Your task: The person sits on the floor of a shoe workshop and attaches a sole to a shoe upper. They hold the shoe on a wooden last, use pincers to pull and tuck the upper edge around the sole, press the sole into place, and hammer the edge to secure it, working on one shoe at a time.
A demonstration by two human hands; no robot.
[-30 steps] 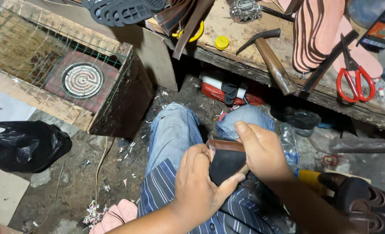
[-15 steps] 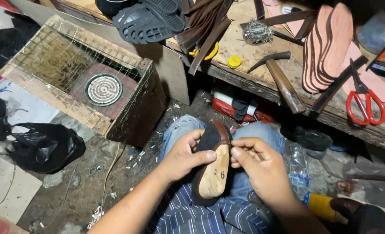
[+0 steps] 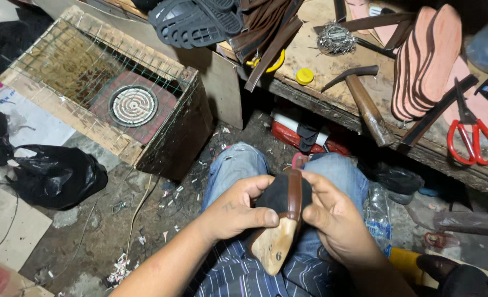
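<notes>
Over my knees I hold a wooden shoe last [image 3: 274, 242] with a black upper and a brown leather strap [image 3: 294, 192] pulled over its front. My left hand [image 3: 237, 212] grips it from the left, thumb pressed on the wood near the heel. My right hand [image 3: 334, 217] grips it from the right, fingers against the strap and black upper. The last's heel end points toward me, and its toe is hidden between my hands.
A wooden workbench [image 3: 332, 93] ahead carries a hammer [image 3: 365, 102], red-handled scissors [image 3: 469, 132], stacked pink insoles [image 3: 428, 60], black soles [image 3: 194, 22], leather strips and a yellow cap. A wire-topped wooden box with a coil heater [image 3: 131, 104] stands left. A black bag [image 3: 57, 176] lies on the littered floor.
The last has turned in my hands, so its wooden heel now faces me with the strap on top. My head view has shifted slightly lower and closer.
</notes>
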